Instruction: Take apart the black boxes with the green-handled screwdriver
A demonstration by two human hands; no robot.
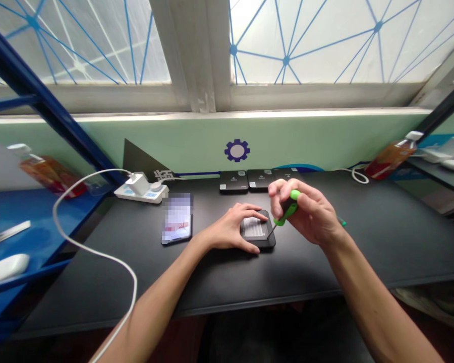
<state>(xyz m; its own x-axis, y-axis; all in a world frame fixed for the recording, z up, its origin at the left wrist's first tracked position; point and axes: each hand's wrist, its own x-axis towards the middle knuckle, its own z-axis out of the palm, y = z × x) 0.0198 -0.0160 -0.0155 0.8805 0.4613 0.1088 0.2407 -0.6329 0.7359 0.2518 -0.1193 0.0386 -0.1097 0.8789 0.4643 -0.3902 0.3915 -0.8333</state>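
While the left hand [232, 229] clamps the black device [258, 233], the right hand [306, 212] pinches what seems a green screwdriver [286, 212].

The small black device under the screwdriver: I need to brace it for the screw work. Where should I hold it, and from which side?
Grip the small black device by its long edges from the left, as the left hand does: it lies flat, and the screwdriver in the right hand meets its right corner.
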